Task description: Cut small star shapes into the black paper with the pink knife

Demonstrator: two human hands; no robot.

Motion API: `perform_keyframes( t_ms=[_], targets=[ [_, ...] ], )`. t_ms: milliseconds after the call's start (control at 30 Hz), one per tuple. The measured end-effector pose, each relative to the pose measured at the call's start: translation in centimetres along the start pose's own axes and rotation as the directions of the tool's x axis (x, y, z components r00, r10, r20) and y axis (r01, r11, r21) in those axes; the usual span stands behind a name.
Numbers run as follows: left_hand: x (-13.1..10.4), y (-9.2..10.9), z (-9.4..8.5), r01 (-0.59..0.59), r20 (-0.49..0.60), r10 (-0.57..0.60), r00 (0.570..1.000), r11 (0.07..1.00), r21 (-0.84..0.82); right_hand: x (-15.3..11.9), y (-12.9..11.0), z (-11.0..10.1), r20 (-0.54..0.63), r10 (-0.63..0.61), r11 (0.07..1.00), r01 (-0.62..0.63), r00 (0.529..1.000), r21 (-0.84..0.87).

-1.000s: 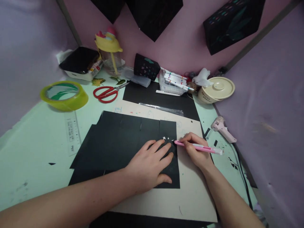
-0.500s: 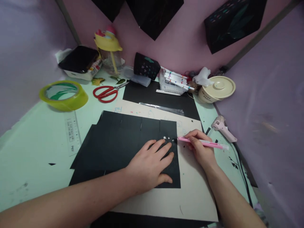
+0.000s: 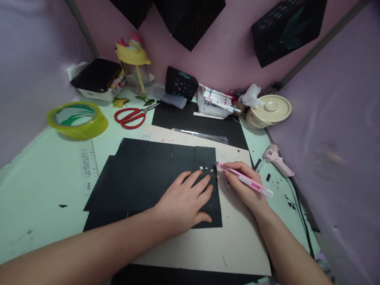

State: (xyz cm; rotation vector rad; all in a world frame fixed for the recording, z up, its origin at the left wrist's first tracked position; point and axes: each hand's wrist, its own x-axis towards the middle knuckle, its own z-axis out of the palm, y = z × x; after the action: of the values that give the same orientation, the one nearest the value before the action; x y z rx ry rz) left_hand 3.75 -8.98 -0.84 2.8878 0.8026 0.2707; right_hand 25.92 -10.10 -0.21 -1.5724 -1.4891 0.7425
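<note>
Left hand (image 3: 184, 202) lay spread flat, pinning the thin, probably slide-prone black paper (image 3: 148, 178) near its right edge, while right hand (image 3: 245, 186) pinched the pink knife (image 3: 245, 181).

Almost no writing can be read on this desk.
The clear ruler (image 3: 88, 165) carries scale marks and small numbers, but they are too small to read. The cream pot (image 3: 268, 112) has dark letters on its side, and the box (image 3: 113, 85) under the black lid has a red and white label; both are too blurred to make out.
</note>
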Motion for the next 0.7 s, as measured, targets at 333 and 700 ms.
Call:
perform_keyframes(
  t_ms=[333,700],
  targets=[
    [-0.1,0.2,0.4,-0.007,-0.021,0.007,1.0,1.0,0.019,-0.7,0.0,0.8,-0.004,-0.057,0.998,0.057,0.998,-0.04],
    [0.0,0.1,0.3,-0.002,-0.022,0.002,1.0,1.0,-0.004,-1.0,-0.4,1.7,-0.008,-0.086,0.991,0.084,0.996,-0.107]
  ],
)
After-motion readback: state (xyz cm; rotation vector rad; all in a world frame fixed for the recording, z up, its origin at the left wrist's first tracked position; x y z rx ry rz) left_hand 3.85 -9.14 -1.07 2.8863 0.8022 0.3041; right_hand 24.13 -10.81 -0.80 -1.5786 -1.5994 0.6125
